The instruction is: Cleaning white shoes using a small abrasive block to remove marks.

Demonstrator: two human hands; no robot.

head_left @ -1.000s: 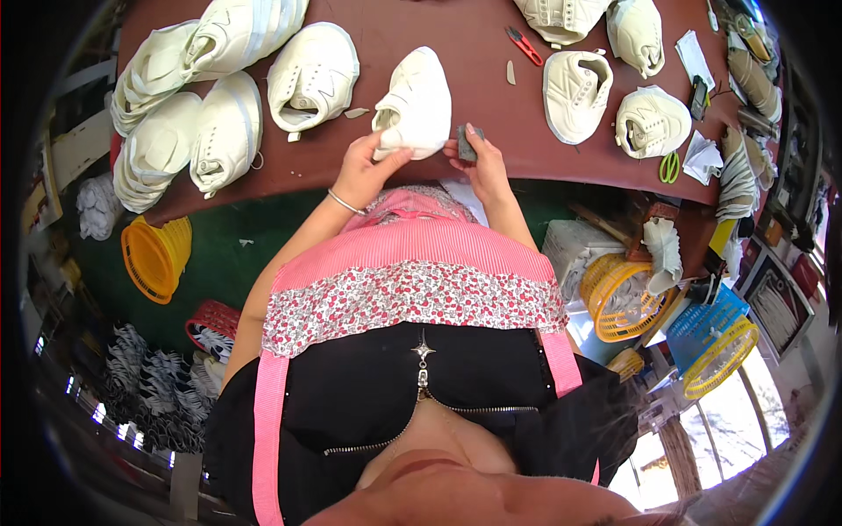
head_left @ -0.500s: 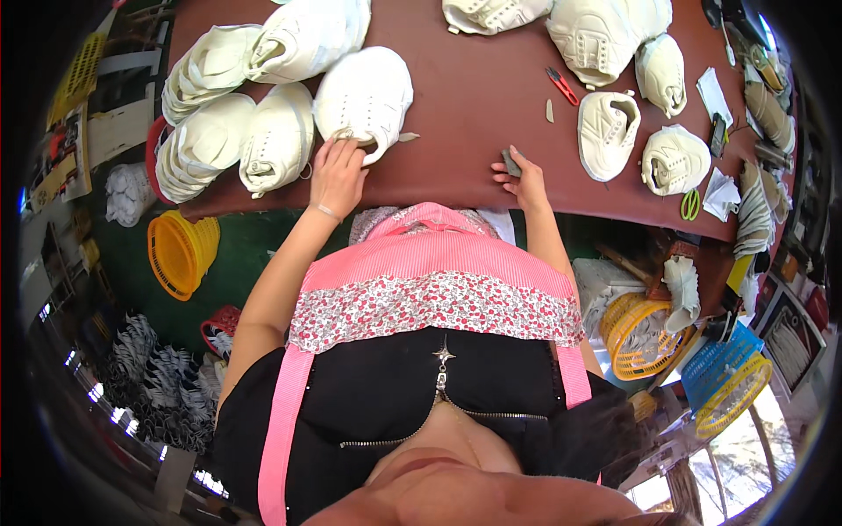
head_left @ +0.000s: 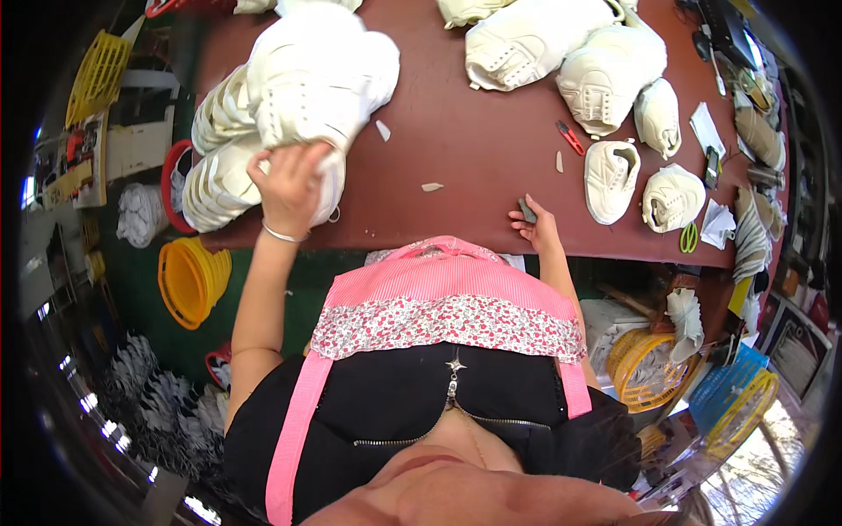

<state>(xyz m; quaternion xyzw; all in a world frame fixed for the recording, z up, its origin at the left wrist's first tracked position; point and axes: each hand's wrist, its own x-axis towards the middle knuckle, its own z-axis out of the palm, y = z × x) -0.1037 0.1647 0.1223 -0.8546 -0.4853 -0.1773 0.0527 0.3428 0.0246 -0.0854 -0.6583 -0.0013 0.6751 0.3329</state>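
Observation:
My left hand (head_left: 292, 188) is closed on the near end of a white shoe upper (head_left: 303, 83), a laced-style one with eyelet holes. It hangs over the stacked uppers at the left of the table and partly covers them. One nested stack of white uppers (head_left: 215, 184) shows beside my wrist. Close to the table's front edge, my right hand (head_left: 542, 230) has a small dark grey piece (head_left: 527, 210) between its fingers; its exact kind cannot be made out. Two single uppers, one shoe-shaped (head_left: 611, 180) and one rounder (head_left: 673, 198), lie to its right.
The table has a dark red cover (head_left: 438, 114). Red-handled snips (head_left: 570, 138) and green-handled scissors (head_left: 689, 237) lie at the right, near white scraps. More uppers (head_left: 605, 74) are piled at the far right. A yellow basket (head_left: 193, 280) stands below the table's left edge.
My left hand has lifted the upper from the table and carried it left over the stacks. The view has shifted too. My right hand keeps the grey piece in much the same place.

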